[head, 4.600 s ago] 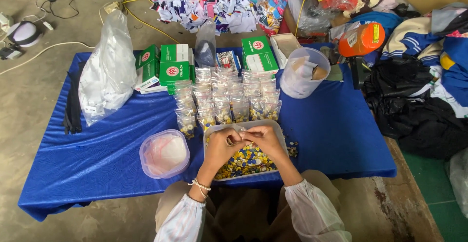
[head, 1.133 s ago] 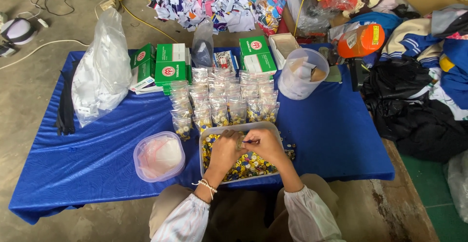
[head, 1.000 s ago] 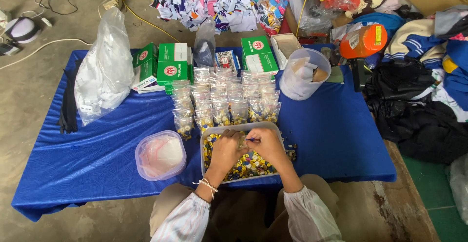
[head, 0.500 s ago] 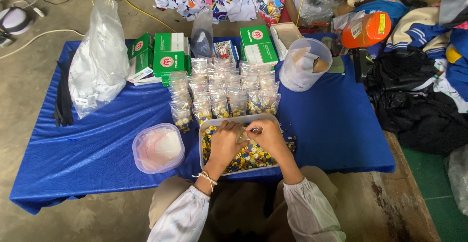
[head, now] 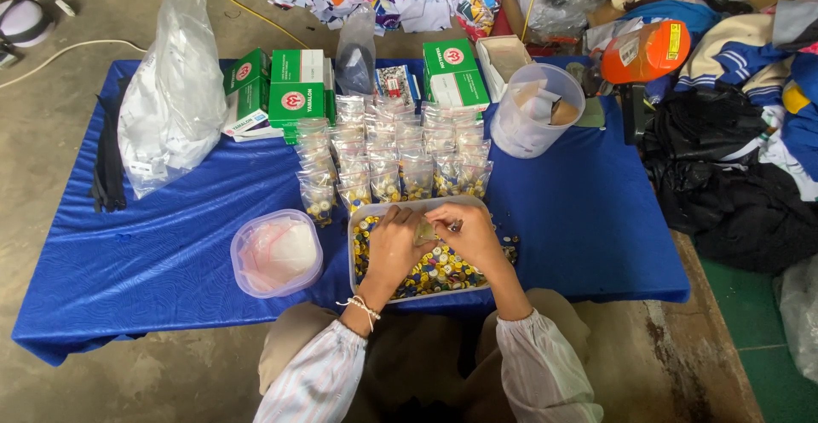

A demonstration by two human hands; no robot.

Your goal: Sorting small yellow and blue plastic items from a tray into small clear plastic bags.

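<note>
Both hands meet over a clear rectangular tray (head: pixel 358 285) full of small coloured buttons, close to my body. My left hand (head: pixel 394 242) and my right hand (head: pixel 467 232) pinch a small clear plastic bag (head: pixel 425 230) between them, just above the buttons. A beaded bracelet circles my left wrist. Beyond the tray, several small filled clear bags (head: pixel 388 163) lie in overlapping rows on the blue mat (head: pixel 170 244).
A round clear container (head: pixel 274 253) sits left of the tray. Green boxes (head: pixel 294 95), a large white plastic bag (head: pixel 175 91) and a clear tub (head: pixel 537 108) stand at the back. Dark clothing (head: pixel 724 184) and an orange bottle (head: pixel 643 48) lie to the right.
The hands stay together over the tray, working the small bag. The view has shifted slightly, and the mat sits a little higher in the frame.
</note>
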